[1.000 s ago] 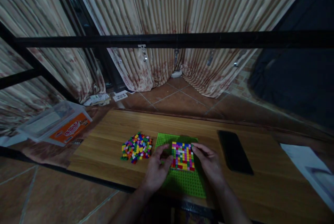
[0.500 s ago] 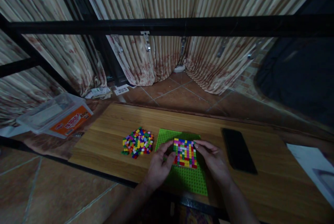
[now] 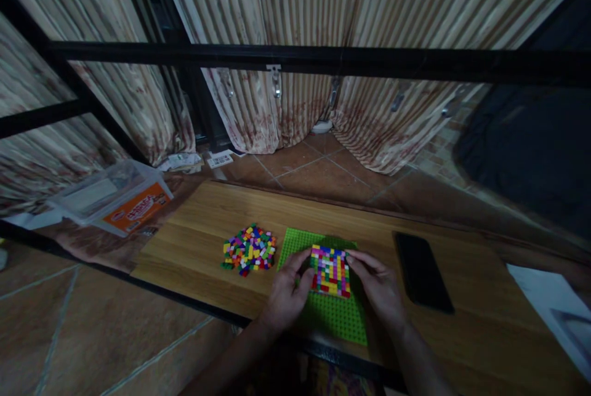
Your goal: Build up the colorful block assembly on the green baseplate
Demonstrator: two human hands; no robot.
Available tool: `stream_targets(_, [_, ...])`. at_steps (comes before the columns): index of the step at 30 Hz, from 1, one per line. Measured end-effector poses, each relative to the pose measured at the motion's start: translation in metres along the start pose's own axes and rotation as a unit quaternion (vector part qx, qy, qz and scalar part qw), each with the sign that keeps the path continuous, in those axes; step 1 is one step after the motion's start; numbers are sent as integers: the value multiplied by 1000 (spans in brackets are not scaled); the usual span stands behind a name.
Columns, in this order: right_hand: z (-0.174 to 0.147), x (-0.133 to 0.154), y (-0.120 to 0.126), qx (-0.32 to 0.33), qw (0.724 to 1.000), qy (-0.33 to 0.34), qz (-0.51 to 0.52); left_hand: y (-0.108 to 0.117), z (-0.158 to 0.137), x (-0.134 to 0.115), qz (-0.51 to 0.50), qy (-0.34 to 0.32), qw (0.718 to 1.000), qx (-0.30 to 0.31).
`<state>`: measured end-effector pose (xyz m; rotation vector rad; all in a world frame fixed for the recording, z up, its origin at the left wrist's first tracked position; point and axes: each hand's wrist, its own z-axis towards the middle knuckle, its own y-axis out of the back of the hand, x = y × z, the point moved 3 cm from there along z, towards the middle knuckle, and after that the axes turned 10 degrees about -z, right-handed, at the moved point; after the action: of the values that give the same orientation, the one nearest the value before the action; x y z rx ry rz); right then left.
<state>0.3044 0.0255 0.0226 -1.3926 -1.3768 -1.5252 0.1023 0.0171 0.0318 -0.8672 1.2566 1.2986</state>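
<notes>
A square panel of multicoloured toy bricks (image 3: 330, 271) is held over the green baseplate (image 3: 335, 322), tilted towards me. My left hand (image 3: 289, 291) grips its left edge, thumb in front and fingers behind. At the upper right corner, my right hand (image 3: 378, 288) pinches the panel between thumb and fingertips. Part of the baseplate is hidden by the panel and my hands. A pile of small loose bricks (image 3: 249, 249) in many colours lies to the left of the baseplate.
A black phone (image 3: 422, 271) lies on the wooden table (image 3: 203, 260) to the right, with a white sheet (image 3: 545, 297) farther right. Beyond the left end stands a clear plastic box (image 3: 111, 196) with an orange label. Striped curtains (image 3: 305, 8) hang behind a dark bar (image 3: 295, 57).
The whole view has shifted slightly as my head moved. Both hands keep hold of the brick panel, in nearly the same place above the baseplate.
</notes>
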Motion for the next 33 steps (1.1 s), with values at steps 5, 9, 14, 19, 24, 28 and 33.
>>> stream_targets(5, [1,2,1,8,1000,3,4,1,-2,0,14,-18,1000,2])
stream_targets(9, [10,10,0,-6,1000,-29,-4,0,-4,1,19,-22,1000,8])
stream_targets(14, [28,15,-4,-17,1000,-11,-5,0,-6,1,22,-26,999,14])
stream_targets(19, [45,34,-7,-23,999,23,-34,0,-5,-2,35,-19,999,33])
stream_targets(24, [65,76,-23,9,979,135,-151,-1,-4,-2,38,-17,998,43])
stream_targets(28, [71,90,-49,57,902,211,-373,-3,-5,0,48,-17,998,46])
stream_targets(33, [66,78,-73,98,836,219,-494,-4,-6,4,65,-23,997,40])
